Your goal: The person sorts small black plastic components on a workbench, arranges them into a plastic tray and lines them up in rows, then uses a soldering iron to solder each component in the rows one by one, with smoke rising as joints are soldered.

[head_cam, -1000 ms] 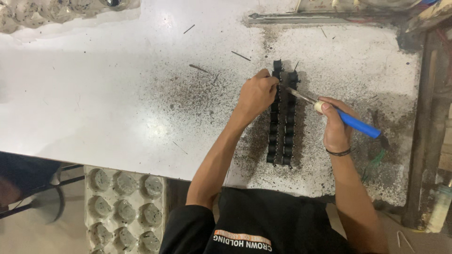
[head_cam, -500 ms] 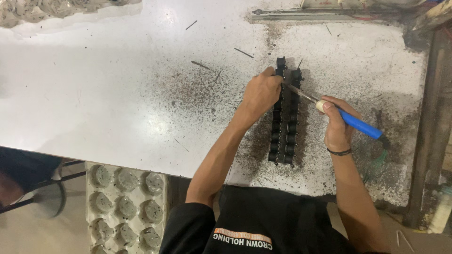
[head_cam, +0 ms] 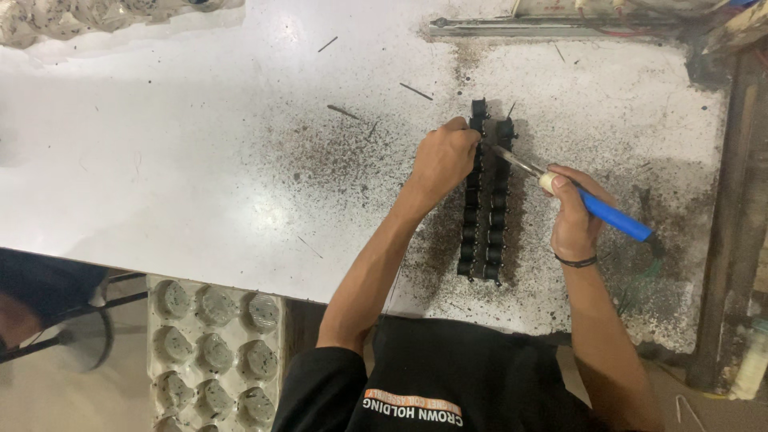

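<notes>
1. A white worktable (head_cam: pixel 200 184), speckled with dark residue, fills the view.
2. Two rows of black parts (head_cam: pixel 485 216) lie between the hands.
3. The left hand (head_cam: pixel 442 162) presses their upper end, steadying them; its fingertips are hidden.
4. The right hand (head_cam: pixel 573 218) grips a blue-handled soldering iron (head_cam: pixel 584 200), tip angled onto the rows; the contact point is unclear.
5. An egg tray (head_cam: pixel 210 352) sits below the left elbow, cut off by the frame edge.

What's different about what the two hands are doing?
The left hand presses down on the black row of parts, curled with knuckles up, holding no tool. The right hand grips a blue-handled soldering iron like a pencil, tip aimed at the row. Both work over the same speckled white table.
</notes>
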### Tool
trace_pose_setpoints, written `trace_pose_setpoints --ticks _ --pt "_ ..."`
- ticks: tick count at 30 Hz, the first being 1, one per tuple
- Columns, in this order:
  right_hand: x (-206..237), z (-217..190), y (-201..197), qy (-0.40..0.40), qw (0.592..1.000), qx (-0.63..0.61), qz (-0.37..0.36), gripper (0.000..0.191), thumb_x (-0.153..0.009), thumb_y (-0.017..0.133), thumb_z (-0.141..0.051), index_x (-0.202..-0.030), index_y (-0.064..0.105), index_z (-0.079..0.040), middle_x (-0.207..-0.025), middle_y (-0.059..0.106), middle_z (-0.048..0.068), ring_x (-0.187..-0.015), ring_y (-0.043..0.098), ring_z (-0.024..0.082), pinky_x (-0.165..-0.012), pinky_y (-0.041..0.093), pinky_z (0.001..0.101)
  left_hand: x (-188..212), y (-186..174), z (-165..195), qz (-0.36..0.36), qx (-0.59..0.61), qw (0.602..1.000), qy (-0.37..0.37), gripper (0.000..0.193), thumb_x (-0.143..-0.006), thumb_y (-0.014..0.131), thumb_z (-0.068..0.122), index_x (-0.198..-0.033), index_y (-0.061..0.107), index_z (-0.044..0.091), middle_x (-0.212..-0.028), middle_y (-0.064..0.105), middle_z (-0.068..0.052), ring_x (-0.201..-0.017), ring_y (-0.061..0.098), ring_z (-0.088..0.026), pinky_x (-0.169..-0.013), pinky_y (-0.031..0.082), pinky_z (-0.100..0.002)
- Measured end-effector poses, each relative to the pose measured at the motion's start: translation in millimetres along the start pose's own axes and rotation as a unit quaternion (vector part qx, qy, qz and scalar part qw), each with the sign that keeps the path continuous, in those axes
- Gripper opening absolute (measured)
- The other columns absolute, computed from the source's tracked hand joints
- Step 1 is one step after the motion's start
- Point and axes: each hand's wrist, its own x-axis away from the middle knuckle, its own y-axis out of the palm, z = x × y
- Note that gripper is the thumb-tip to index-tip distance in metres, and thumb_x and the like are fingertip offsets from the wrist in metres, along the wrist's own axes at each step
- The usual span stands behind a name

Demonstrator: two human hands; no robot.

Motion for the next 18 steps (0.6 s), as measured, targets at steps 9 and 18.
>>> trace_pose_setpoints --ticks 9,18 --pt "0.1 -4.6 1.6 0.002 1.0 0.024 -0.007 0.023 -0.099 0.07 -0.011 -0.114 0.073 0.007 -0.106 0.073 0.014 -0.095 0.07 0.02 -0.088 0.057 0.031 3.3 2.8 -5.3 0.023 0.019 1.0 -0.003 0.008 -0.085 0.071 0.011 -0.09 0.078 0.011 -0.089 0.07 -0.009 -0.076 0.071 -0.036 -0.068 0.058 -0.048" --pt "-11.7 -16.5 -14.6 -0.061 0.995 0.046 -0.069 0.022 -0.099 0.069 -0.004 -0.118 0.075 0.005 -0.101 0.073 0.015 -0.087 0.067 0.018 -0.082 0.053 0.0299 -3.2 -7.6 11.3 -0.01 -0.019 1.0 0.013 0.008 -0.087 0.062 0.001 -0.087 0.069 -0.001 -0.084 0.068 -0.018 -0.061 0.07 -0.034 -0.052 0.058 -0.043"
